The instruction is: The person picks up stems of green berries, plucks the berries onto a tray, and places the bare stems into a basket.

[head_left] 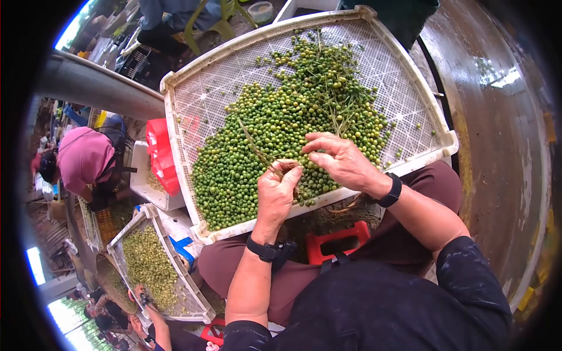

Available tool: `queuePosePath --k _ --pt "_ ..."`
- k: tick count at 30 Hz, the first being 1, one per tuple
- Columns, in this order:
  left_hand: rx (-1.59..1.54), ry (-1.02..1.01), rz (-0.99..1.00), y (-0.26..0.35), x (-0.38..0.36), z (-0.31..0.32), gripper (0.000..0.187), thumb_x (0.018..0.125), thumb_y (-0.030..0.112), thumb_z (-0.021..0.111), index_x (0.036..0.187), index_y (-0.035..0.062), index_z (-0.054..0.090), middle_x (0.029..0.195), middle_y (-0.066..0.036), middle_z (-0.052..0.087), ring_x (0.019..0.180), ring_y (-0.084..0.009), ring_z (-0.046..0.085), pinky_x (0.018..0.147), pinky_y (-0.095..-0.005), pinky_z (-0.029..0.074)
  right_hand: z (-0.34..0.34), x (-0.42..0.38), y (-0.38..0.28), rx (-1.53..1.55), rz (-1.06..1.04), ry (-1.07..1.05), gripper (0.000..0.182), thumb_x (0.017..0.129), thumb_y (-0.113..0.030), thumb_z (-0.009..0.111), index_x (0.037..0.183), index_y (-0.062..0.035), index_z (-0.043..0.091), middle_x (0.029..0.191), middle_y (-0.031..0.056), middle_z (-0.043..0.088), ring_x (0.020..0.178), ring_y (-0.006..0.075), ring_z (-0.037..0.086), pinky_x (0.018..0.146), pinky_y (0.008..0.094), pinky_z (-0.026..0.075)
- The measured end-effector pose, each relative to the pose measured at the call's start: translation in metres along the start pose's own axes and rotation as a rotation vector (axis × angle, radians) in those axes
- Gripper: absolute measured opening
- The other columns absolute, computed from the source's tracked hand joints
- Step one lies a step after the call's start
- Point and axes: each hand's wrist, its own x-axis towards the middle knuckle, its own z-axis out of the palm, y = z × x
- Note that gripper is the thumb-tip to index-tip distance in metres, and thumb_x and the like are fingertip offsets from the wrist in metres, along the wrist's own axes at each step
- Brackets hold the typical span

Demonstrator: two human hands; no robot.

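Observation:
A white mesh tray [202,111] holds a large heap of small green and yellowish round fruits [246,169], with thin green stems [336,96] lying on the heap's upper right part. Over the tray's near side, my left hand [278,190] is closed on a bunch of thin stems that stick out to the upper left. Just right of it, my right hand [342,161] is above the fruits, thumb and fingers apart, with nothing visible between them.
A second tray [199,292] of paler fruits stands lower left, with a co-worker's hands at it. Another person in pink [88,158] bends at the left. A red stool [339,238] is below the tray, a metal pole [111,82] upper left.

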Motion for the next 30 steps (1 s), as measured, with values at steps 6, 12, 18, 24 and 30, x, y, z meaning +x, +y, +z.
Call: queuePosePath --k 6,12,18,24,30 --pt "-0.098 -0.076 -0.078 0.002 -0.003 -0.004 0.012 0.099 0.015 0.067 0.102 0.0033 0.067 0.078 0.003 0.061 0.061 -0.005 0.053 0.055 -0.0213 0.044 -0.003 -0.007 -0.014 0.414 0.233 -0.223 0.018 0.098 -0.011 0.068 0.113 -0.0011 0.07 0.093 0.0 0.069 0.083 0.0062 0.062 0.075 0.0242 0.052" --pt "-0.203 -0.095 -0.174 0.003 -0.006 -0.012 0.013 0.098 0.015 0.068 0.102 0.0028 0.066 0.079 0.002 0.061 0.062 -0.0061 0.054 0.056 -0.022 0.045 0.006 -0.01 -0.014 0.254 0.093 -0.145 0.009 0.094 -0.007 0.07 0.102 -0.0011 0.071 0.088 0.0013 0.064 0.08 0.0082 0.06 0.07 0.0262 0.05" --pt "-0.267 -0.095 -0.209 -0.002 -0.007 -0.013 0.013 0.098 0.015 0.069 0.104 0.0045 0.066 0.082 0.002 0.062 0.064 -0.0065 0.055 0.058 -0.0222 0.046 0.018 -0.017 -0.015 -0.005 -0.126 -0.058 0.007 0.092 0.0 0.066 0.092 -0.0008 0.06 0.082 0.007 0.057 0.073 0.0177 0.058 0.064 0.0327 0.047" --pt "-0.199 0.023 -0.08 0.001 -0.007 -0.008 0.01 0.1 0.015 0.066 0.101 0.0053 0.063 0.077 0.002 0.06 0.061 -0.0059 0.053 0.055 -0.022 0.044 0.024 -0.02 -0.017 -0.106 -0.259 0.139 0.009 0.09 -0.001 0.067 0.094 -0.0019 0.059 0.083 0.0129 0.057 0.074 0.0325 0.061 0.064 0.0399 0.049" --pt "0.002 0.213 -0.004 0.014 0.0 -0.028 0.01 0.1 0.014 0.066 0.096 0.0054 0.063 0.07 0.005 0.057 0.058 -0.0025 0.047 0.051 -0.0201 0.037 0.022 -0.033 -0.033 0.133 0.086 -0.095 0.013 0.097 -0.013 0.064 0.094 -0.0014 0.061 0.078 0.0125 0.064 0.069 0.0224 0.063 0.063 0.0376 0.049"
